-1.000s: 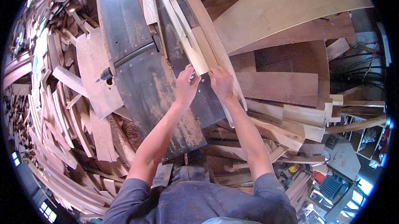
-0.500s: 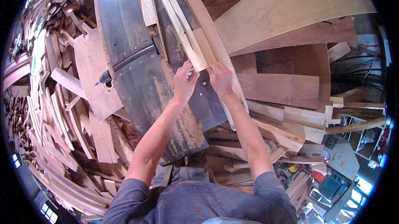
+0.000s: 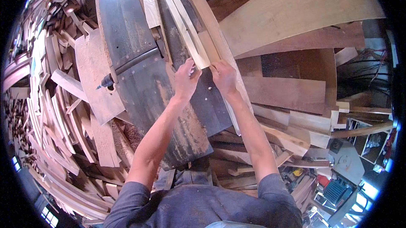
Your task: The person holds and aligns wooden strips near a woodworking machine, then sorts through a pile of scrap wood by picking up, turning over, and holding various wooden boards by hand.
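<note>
Two long pale wooden strips (image 3: 186, 27) lie side by side on the dark metal machine table (image 3: 213, 107), beside a long wooden fence board (image 3: 220, 37). My left hand (image 3: 186, 78) has its fingers curled at the left of the strips' near end. At the right corner of that end, my right hand (image 3: 223, 75) pinches the wood between thumb and fingers, close to the fence board. Part of the left fingertips' contact is hidden behind the hand.
To the left is a metal bed with a dark cutter slot (image 3: 137, 59) and a drill-like bit (image 3: 105, 81). Heaps of offcuts (image 3: 63, 114) fill the far left. Large boards (image 3: 296, 12) stand at right, with a blue motor (image 3: 337, 190) at lower right.
Both hands and the near end of the strips have moved slightly forward, away from my body. The grip looks the same.
</note>
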{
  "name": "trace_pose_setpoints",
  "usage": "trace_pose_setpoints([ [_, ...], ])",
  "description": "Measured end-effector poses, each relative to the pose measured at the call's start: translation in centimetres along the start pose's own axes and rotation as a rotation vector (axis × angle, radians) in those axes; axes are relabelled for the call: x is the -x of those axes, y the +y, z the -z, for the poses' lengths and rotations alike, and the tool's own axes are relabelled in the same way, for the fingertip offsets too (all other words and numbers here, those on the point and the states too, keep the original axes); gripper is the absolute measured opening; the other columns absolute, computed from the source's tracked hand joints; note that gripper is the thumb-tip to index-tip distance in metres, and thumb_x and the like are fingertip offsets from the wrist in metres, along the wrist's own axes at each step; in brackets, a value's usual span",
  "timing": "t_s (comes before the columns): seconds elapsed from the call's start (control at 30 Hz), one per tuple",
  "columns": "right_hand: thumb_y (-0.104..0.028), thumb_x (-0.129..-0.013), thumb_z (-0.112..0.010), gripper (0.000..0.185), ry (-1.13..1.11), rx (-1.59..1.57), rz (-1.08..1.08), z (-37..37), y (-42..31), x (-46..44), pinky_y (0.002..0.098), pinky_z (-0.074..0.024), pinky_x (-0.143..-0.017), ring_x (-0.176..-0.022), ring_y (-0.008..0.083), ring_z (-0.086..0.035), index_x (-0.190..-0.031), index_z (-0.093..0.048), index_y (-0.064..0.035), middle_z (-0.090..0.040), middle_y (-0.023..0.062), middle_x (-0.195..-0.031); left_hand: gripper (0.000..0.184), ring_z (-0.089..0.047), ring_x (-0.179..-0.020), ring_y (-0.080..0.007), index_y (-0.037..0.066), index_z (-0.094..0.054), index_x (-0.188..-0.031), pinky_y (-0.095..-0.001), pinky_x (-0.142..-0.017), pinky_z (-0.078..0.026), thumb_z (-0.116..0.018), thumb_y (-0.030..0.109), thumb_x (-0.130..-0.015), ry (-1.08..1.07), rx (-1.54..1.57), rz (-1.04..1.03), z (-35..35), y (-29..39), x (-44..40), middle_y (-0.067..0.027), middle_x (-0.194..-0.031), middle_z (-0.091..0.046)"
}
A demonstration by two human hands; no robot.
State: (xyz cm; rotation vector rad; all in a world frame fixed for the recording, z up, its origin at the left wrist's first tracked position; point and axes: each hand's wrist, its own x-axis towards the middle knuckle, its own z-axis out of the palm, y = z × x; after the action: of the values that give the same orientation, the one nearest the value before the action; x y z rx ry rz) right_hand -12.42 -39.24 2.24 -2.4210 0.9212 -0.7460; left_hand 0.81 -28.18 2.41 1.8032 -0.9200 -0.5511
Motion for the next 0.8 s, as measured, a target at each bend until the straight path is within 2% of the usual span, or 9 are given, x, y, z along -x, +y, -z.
trace_pose_setpoints([
  [0.17,-0.013,-0.084,-0.068,0.007,0.002,0.007,0.009,-0.2,0.0,-0.9,0.0436,-0.0536,-0.07,-0.079,0.0335,-0.066,-0.085,-0.069,-0.0059,-0.067,0.013,-0.083,0.045,-0.068,-0.09,-0.0177,0.008,-0.06,-0.127,-0.0317,-0.078,-0.056,-0.075,0.004,-0.085,0.025,0.016,0.008,-0.4,-1.4,-0.9,-0.0096,-0.101,-0.07],
  [0.27,-0.013,-0.084,-0.069,0.007,-0.012,-0.004,-0.002,-0.4,0.1,-1.4,0.0433,-0.0536,-0.069,-0.079,0.0335,-0.066,-0.085,-0.07,-0.0064,-0.067,0.013,-0.084,0.04,-0.068,-0.091,-0.032,0.005,-0.062,-0.115,-0.0395,-0.078,-0.057,-0.076,0.002,-0.078,0.022,0.029,0.026,0.3,-0.2,-1.5,-0.0145,-0.099,-0.07],
  [0.57,-0.01,-0.082,-0.071,0.008,-0.049,-0.02,-0.027,-0.5,-0.4,-3.1,0.0421,-0.0521,-0.069,-0.078,0.0345,-0.067,-0.087,-0.072,-0.0029,-0.068,0.0148,-0.083,0.039,-0.068,-0.091,-0.0311,0.006,-0.062,-0.115,-0.0386,-0.079,-0.057,-0.076,0.001,-0.079,0.024,0.02,0.042,0.8,-0.2,-2.9,-0.0147,-0.1,-0.07],
  [0.8,-0.01,-0.082,-0.07,0.009,-0.066,-0.034,-0.011,-1.3,-0.1,-5.6,0.043,-0.0524,-0.07,-0.078,0.0357,-0.067,-0.086,-0.072,-0.0025,-0.069,0.0161,-0.083,0.03,-0.07,-0.086,-0.0318,0.006,-0.062,-0.105,-0.0387,-0.075,-0.056,-0.076,0.005,-0.079,0.043,-0.043,0.028,1.5,-0.9,-4.9,-0.0146,-0.09,-0.07],
])
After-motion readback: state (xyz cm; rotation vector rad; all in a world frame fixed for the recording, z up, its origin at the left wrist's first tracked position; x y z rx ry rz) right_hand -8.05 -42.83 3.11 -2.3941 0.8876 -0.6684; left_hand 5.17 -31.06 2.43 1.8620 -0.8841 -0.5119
